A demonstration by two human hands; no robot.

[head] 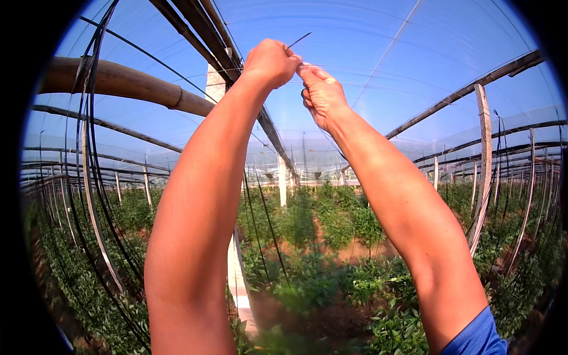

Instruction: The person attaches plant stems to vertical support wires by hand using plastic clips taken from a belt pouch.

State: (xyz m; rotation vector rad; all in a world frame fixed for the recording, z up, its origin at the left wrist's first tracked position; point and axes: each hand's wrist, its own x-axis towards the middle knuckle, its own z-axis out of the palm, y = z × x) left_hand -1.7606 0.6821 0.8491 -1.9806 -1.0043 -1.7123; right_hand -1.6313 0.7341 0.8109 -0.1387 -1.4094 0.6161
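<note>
Both my arms are raised overhead, and the hands meet at a thin wire (pixel 350 67) strung under the clear roof film. My left hand (pixel 270 64) is curled around a dark, narrow strap (pixel 300 40), whose free end sticks up to the right past the thumb. With thumb and forefinger pinched close beside it, my right hand (pixel 325 95) grips a dark strand that shows at its curled fingers and hangs below the wrist. What lies between the touching fingertips is hidden.
A thick bamboo pole (pixel 133 84) crosses at left, beside hanging black straps (pixel 91 133). Another bamboo pole (pixel 461 93) runs at right, near a pale post (pixel 483 133). Below, leafy green plants (pixel 337 222) grow in rows on brown soil. A white post (pixel 239 275) stands behind my left arm.
</note>
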